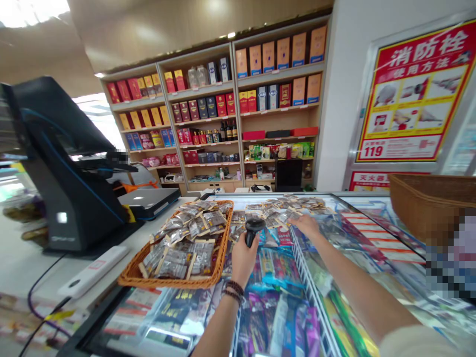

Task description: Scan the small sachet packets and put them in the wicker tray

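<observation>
Stocked shelves (275, 121) line the wall beyond a glass-topped freezer (100, 312), where loose packets (273, 215) lie spread towards the far end; they could slide or scatter if the right hand (307, 226), whose grip is too indistinct to tell whether it holds one, pushes carelessly across the slick glass. Wrapped around a black scanner (255, 225), the grip of the left hand (243, 258) is just beside a wicker basket (174, 283), so a sideways swing might knock its heaped packets (201, 225) over the rim.
</observation>
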The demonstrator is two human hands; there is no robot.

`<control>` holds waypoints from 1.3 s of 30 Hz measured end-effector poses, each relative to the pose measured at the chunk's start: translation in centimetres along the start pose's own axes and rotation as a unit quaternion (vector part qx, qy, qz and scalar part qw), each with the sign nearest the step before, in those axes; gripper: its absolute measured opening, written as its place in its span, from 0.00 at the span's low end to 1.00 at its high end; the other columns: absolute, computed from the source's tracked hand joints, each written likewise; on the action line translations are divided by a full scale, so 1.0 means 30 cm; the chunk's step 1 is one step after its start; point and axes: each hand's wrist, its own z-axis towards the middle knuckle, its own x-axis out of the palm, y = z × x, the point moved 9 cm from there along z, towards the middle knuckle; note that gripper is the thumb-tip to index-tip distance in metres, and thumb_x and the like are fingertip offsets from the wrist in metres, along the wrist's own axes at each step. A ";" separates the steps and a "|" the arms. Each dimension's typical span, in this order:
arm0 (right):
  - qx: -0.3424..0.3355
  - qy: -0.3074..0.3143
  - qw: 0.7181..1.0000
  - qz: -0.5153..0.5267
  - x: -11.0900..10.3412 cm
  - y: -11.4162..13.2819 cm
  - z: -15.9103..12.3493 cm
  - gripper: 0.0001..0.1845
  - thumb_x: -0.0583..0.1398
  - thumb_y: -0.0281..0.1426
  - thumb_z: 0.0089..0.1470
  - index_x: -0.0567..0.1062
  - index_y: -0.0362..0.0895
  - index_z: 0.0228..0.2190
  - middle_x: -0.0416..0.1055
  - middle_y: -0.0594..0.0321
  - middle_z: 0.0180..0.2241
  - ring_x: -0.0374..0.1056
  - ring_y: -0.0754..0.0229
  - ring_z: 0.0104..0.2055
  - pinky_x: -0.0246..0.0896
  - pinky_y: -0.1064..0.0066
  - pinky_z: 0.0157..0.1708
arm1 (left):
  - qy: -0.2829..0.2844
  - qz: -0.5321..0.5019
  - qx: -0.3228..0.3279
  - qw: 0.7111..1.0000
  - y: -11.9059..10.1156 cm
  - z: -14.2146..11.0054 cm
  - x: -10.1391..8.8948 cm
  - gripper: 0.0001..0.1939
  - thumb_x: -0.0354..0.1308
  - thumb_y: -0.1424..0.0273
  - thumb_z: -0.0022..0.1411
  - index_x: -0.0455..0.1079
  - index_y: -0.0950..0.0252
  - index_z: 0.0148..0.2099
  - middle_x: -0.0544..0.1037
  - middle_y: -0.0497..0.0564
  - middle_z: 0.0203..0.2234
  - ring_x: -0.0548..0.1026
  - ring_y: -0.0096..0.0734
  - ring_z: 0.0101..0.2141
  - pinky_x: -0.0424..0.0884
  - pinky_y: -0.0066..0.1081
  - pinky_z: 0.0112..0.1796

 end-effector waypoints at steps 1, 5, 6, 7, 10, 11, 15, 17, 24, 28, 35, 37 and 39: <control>-0.035 0.015 0.999 -0.013 0.007 0.014 -0.029 0.18 0.65 0.46 0.57 0.82 0.45 0.27 0.81 0.52 0.41 0.75 0.44 0.51 0.66 0.61 0.49 | -0.003 0.000 0.005 1.000 -0.004 -0.001 -0.002 0.17 0.55 0.54 0.68 0.72 0.63 0.43 0.81 0.55 0.31 0.78 0.42 0.32 0.62 0.30 0.32; -0.115 0.012 0.992 -0.045 0.029 0.068 -0.168 0.16 0.60 0.42 0.64 0.81 0.46 0.30 0.81 0.52 0.44 0.75 0.49 0.50 0.65 0.66 0.48 | -0.006 0.004 0.033 0.999 -0.026 -0.013 -0.003 0.17 0.57 0.54 0.67 0.74 0.64 0.43 0.81 0.55 0.31 0.78 0.42 0.34 0.62 0.30 0.33; -0.120 0.001 0.992 -0.038 0.032 0.077 -0.200 0.15 0.59 0.40 0.65 0.80 0.46 0.32 0.80 0.53 0.44 0.75 0.50 0.50 0.65 0.67 0.47 | -0.002 0.003 0.040 0.999 -0.033 -0.019 0.001 0.17 0.58 0.54 0.67 0.74 0.64 0.43 0.81 0.55 0.31 0.79 0.42 0.34 0.62 0.29 0.33; -0.118 -0.012 0.992 -0.030 0.032 0.083 -0.230 0.14 0.59 0.39 0.65 0.80 0.46 0.33 0.80 0.52 0.44 0.76 0.51 0.49 0.65 0.67 0.47 | 0.004 0.002 0.048 0.999 -0.040 -0.026 0.007 0.17 0.58 0.54 0.67 0.75 0.64 0.44 0.81 0.55 0.31 0.79 0.41 0.34 0.63 0.29 0.33; -0.091 -0.049 0.995 0.004 0.024 0.081 -0.301 0.12 0.58 0.37 0.65 0.78 0.45 0.34 0.78 0.51 0.46 0.76 0.51 0.46 0.65 0.67 0.43 | 0.023 0.003 0.073 0.997 -0.064 -0.051 0.024 0.18 0.57 0.55 0.67 0.75 0.64 0.47 0.82 0.55 0.33 0.79 0.42 0.34 0.63 0.30 0.33; -0.080 -0.052 0.995 0.020 0.024 0.078 -0.318 0.13 0.57 0.37 0.66 0.77 0.45 0.34 0.79 0.51 0.45 0.76 0.51 0.45 0.65 0.67 0.42 | 0.026 0.006 0.083 0.996 -0.073 -0.059 0.028 0.19 0.57 0.55 0.67 0.75 0.64 0.48 0.82 0.56 0.33 0.79 0.42 0.34 0.64 0.30 0.33; -0.072 -0.023 0.991 0.107 0.041 0.088 -0.371 0.14 0.55 0.38 0.67 0.74 0.47 0.32 0.81 0.55 0.36 0.78 0.50 0.42 0.66 0.67 0.39 | 0.028 0.006 0.112 0.993 -0.100 -0.085 0.032 0.19 0.57 0.54 0.67 0.75 0.64 0.49 0.83 0.56 0.36 0.80 0.45 0.38 0.66 0.31 0.36; -0.079 -0.016 0.987 0.140 0.044 0.102 -0.386 0.13 0.55 0.37 0.67 0.73 0.48 0.32 0.82 0.55 0.36 0.79 0.50 0.43 0.67 0.67 0.40 | 0.028 -0.002 0.119 0.992 -0.105 -0.091 0.031 0.20 0.57 0.54 0.67 0.75 0.64 0.49 0.83 0.56 0.35 0.80 0.44 0.38 0.66 0.31 0.36; -0.087 -0.002 0.979 0.182 0.043 0.135 -0.395 0.09 0.57 0.35 0.64 0.72 0.50 0.30 0.82 0.56 0.35 0.80 0.48 0.44 0.69 0.65 0.40 | 0.036 -0.078 0.077 0.993 -0.061 -0.082 0.029 0.22 0.56 0.49 0.66 0.73 0.64 0.41 0.76 0.49 0.25 0.74 0.33 0.27 0.64 0.28 0.29; -0.088 -0.007 0.977 0.196 0.037 0.136 -0.397 0.08 0.56 0.35 0.63 0.74 0.49 0.32 0.82 0.57 0.35 0.80 0.48 0.43 0.70 0.64 0.41 | 0.041 -0.111 0.064 0.991 -0.052 -0.078 0.026 0.25 0.57 0.45 0.64 0.73 0.64 0.39 0.72 0.47 0.21 0.70 0.30 0.23 0.64 0.27 0.27; -0.094 -0.007 0.971 0.218 0.033 0.138 -0.398 0.08 0.56 0.35 0.62 0.75 0.50 0.34 0.83 0.57 0.36 0.80 0.47 0.44 0.71 0.62 0.43 | 0.041 -0.120 0.069 0.989 -0.056 -0.084 0.024 0.25 0.58 0.45 0.63 0.74 0.65 0.39 0.72 0.47 0.21 0.70 0.31 0.24 0.65 0.28 0.27; -0.085 0.000 0.972 0.220 0.036 0.139 -0.399 0.08 0.56 0.35 0.62 0.75 0.49 0.33 0.83 0.56 0.36 0.80 0.46 0.45 0.71 0.61 0.44 | 0.040 -0.120 0.070 0.989 -0.056 -0.084 0.022 0.25 0.57 0.45 0.63 0.74 0.65 0.39 0.72 0.47 0.21 0.71 0.31 0.24 0.64 0.28 0.27; -0.076 0.004 0.971 0.227 0.035 0.139 -0.400 0.07 0.57 0.35 0.61 0.74 0.49 0.32 0.83 0.54 0.37 0.80 0.45 0.45 0.72 0.60 0.44 | 0.041 -0.118 0.067 0.990 -0.057 -0.086 0.020 0.26 0.57 0.45 0.63 0.73 0.64 0.39 0.72 0.47 0.21 0.70 0.31 0.24 0.64 0.28 0.27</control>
